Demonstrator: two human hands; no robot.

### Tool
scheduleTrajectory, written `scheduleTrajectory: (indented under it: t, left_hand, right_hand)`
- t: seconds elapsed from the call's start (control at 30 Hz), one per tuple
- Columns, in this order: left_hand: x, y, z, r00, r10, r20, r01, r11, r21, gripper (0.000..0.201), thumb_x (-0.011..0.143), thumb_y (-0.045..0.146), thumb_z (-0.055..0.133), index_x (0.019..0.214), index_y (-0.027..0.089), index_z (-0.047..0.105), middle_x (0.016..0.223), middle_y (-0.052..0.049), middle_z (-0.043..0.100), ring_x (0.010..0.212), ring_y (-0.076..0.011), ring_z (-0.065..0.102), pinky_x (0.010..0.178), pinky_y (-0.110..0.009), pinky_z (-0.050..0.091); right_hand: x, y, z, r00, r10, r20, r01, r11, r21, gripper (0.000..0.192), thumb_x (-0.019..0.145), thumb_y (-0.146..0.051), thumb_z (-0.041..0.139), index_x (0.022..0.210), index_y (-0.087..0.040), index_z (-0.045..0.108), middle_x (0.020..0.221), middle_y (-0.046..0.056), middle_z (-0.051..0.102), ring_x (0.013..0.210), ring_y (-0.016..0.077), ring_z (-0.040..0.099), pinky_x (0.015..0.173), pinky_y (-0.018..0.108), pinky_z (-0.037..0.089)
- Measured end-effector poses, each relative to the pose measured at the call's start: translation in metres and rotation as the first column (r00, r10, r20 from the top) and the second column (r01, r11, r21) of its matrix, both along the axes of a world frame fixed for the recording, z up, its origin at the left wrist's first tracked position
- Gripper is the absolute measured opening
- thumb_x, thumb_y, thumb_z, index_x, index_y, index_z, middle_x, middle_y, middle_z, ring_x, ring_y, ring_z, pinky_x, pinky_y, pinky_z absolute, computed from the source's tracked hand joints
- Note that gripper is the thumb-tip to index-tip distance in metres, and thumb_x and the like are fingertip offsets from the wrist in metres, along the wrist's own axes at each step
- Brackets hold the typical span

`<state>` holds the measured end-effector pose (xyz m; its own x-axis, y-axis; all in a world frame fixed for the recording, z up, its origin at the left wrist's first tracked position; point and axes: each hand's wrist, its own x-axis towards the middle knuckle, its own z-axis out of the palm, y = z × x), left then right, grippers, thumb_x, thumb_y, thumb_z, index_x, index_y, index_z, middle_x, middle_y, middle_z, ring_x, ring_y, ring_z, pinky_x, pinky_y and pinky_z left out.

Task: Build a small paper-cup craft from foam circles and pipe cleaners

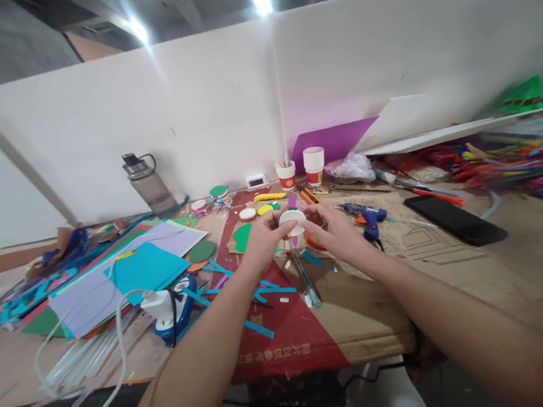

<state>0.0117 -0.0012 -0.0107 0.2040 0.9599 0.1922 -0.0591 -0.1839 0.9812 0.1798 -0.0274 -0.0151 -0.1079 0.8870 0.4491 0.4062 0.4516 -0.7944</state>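
Observation:
Between my two hands a small round white disc [293, 222] is held up over the middle of the table, its rim dark on the upper side. My left hand [267, 236] grips its left edge, the thumb lying on its face. On the other edge my right hand [326, 228] pinches it with thumb and fingers. Just behind the disc a purple strip [292, 201] shows; I cannot tell if it is joined to it. Below lie a pen [306, 276] and blue paper strips [250, 287]. Green paper circles [243, 238] sit left of my left hand.
A blue glue gun [370, 218] and black phone [455, 218] lie to the right. Coloured paper sheets [150, 271], a power strip [178, 307] and white cables spread left. At the back stand a water bottle [150, 187], paper cups [314, 165] and a yellow cutter [269, 196].

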Motion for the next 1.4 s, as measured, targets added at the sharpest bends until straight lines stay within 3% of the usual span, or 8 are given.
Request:
scheduleTrajectory:
  t: [0.23, 0.43, 0.67, 0.87, 1.03, 1.13, 1.23, 1.4]
  left_hand:
    - [-0.004, 0.010, -0.011, 0.987, 0.142, 0.081, -0.148, 0.987, 0.070, 0.027, 0.064, 0.025, 0.077, 0.084, 0.015, 0.062, 0.081, -0.001, 0.065, 0.076, -0.0137, 0.058, 0.073, -0.026, 0.045]
    - [-0.004, 0.013, -0.011, 0.980, 0.156, 0.120, -0.170, 0.978, 0.119, 0.027, 0.066, 0.019, 0.072, 0.091, 0.017, 0.063, 0.089, -0.003, 0.068, 0.081, -0.0146, 0.061, 0.077, -0.026, 0.046]
    - [-0.009, 0.014, -0.006, 0.957, 0.224, 0.186, -0.229, 0.973, 0.003, 0.026, 0.069, 0.030, 0.071, 0.090, 0.016, 0.067, 0.086, -0.003, 0.067, 0.069, -0.0124, 0.055, 0.056, -0.022, 0.039]
    - [-0.018, 0.025, -0.013, 0.937, 0.343, 0.062, -0.348, 0.915, 0.205, 0.013, 0.069, 0.017, 0.067, 0.083, 0.017, 0.067, 0.075, 0.001, 0.062, 0.070, -0.0116, 0.053, 0.066, -0.023, 0.040]
    - [-0.021, 0.031, -0.016, 0.919, 0.389, 0.071, -0.394, 0.889, 0.231, 0.012, 0.070, 0.015, 0.068, 0.082, 0.017, 0.067, 0.077, 0.001, 0.063, 0.074, -0.0122, 0.056, 0.070, -0.023, 0.042]
    - [-0.021, 0.030, -0.013, 0.912, 0.366, 0.183, -0.392, 0.911, 0.130, 0.016, 0.068, 0.014, 0.071, 0.083, 0.017, 0.067, 0.079, 0.000, 0.065, 0.075, -0.0123, 0.058, 0.068, -0.022, 0.045]
    - [-0.022, 0.028, -0.007, 0.852, 0.341, 0.398, -0.308, 0.940, -0.146, 0.018, 0.071, 0.015, 0.072, 0.088, 0.015, 0.066, 0.084, -0.003, 0.068, 0.070, -0.0119, 0.061, 0.059, -0.021, 0.047]
    - [-0.030, 0.032, -0.001, 0.655, 0.466, 0.594, -0.133, 0.846, -0.517, 0.012, 0.077, 0.009, 0.068, 0.087, 0.013, 0.062, 0.076, -0.005, 0.068, 0.060, -0.0095, 0.061, 0.052, -0.018, 0.049]
  right_hand:
    - [0.002, 0.005, -0.008, 0.991, -0.040, 0.126, 0.039, 0.999, 0.010, 0.026, 0.088, -0.035, 0.050, 0.096, -0.016, 0.065, 0.092, 0.008, 0.070, 0.081, 0.0189, 0.062, 0.074, 0.032, 0.047]
    - [0.005, 0.009, -0.013, 0.974, -0.072, 0.213, 0.065, 0.997, 0.039, 0.023, 0.086, -0.032, 0.049, 0.091, -0.017, 0.066, 0.092, 0.008, 0.069, 0.083, 0.0198, 0.061, 0.076, 0.033, 0.046]
    - [0.006, 0.013, -0.018, 0.966, -0.113, 0.234, 0.107, 0.994, 0.039, 0.019, 0.084, -0.029, 0.051, 0.088, -0.017, 0.066, 0.089, 0.007, 0.069, 0.081, 0.0188, 0.061, 0.077, 0.032, 0.046]
    - [0.008, 0.018, -0.022, 0.952, -0.174, 0.251, 0.178, 0.984, 0.010, 0.016, 0.082, -0.025, 0.054, 0.088, -0.017, 0.067, 0.090, 0.007, 0.070, 0.078, 0.0179, 0.062, 0.077, 0.032, 0.048]
    - [0.006, 0.024, -0.008, 0.904, -0.157, 0.398, 0.152, 0.987, 0.044, 0.013, 0.082, -0.018, 0.056, 0.088, -0.017, 0.068, 0.087, 0.006, 0.071, 0.077, 0.0164, 0.062, 0.074, 0.028, 0.046]
    - [0.001, 0.031, 0.002, 0.844, -0.130, 0.520, 0.123, 0.991, 0.048, 0.012, 0.083, -0.018, 0.056, 0.084, -0.017, 0.068, 0.083, 0.005, 0.071, 0.075, 0.0157, 0.061, 0.071, 0.026, 0.044]
    - [-0.007, 0.037, 0.009, 0.765, -0.119, 0.633, 0.118, 0.992, 0.044, 0.014, 0.085, -0.019, 0.056, 0.086, -0.015, 0.069, 0.087, 0.007, 0.071, 0.079, 0.0164, 0.062, 0.073, 0.026, 0.043]
    - [-0.024, 0.042, 0.012, 0.644, -0.101, 0.759, 0.121, 0.992, 0.030, 0.020, 0.088, -0.020, 0.053, 0.096, -0.012, 0.070, 0.100, 0.011, 0.071, 0.093, 0.0186, 0.063, 0.083, 0.026, 0.043]
